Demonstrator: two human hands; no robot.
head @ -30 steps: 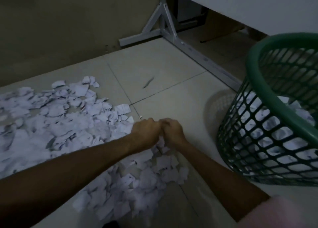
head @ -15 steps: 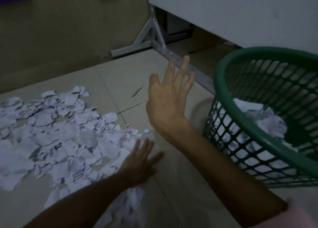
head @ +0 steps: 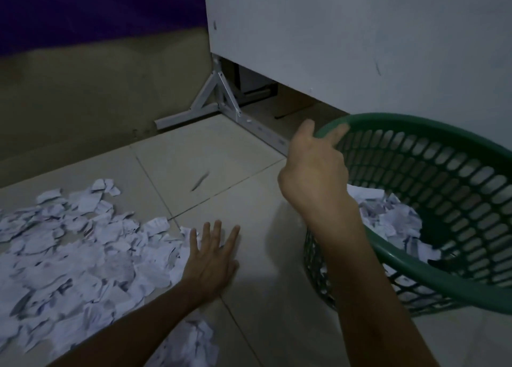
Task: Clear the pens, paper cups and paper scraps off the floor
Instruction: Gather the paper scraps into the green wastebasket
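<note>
Right hand gripped the rim of the green basket at its near-left edge, thumb outside, fingers curled over the lip into the basket. Basket was tilted, mouth facing toward the person and up, its rim oval running long from the grip out to the right. Lattice walls, dark green plastic, solid band at the rim. Inside it, just right of and below the gripping wrist, sat a heap of white paper scraps in the basket, crumpled, faint print on them.

Left hand lay below and left of the grip, well apart from it, palm down and flat on the tiled floor, fingers straight and spread, pointing away from the person, holding nothing. Its thumb side touched the edge of the paper scraps on the floor, a wide loose spread running left from that hand to the frame edge; torn white pieces with dark print, no common direction. A smaller clump lay under the left forearm.

Beyond the grip: a white metal bracket on the floor under a white cabinet panel. A short dark streak on the tile left of the grip, can't tell what. Dim lighting.
</note>
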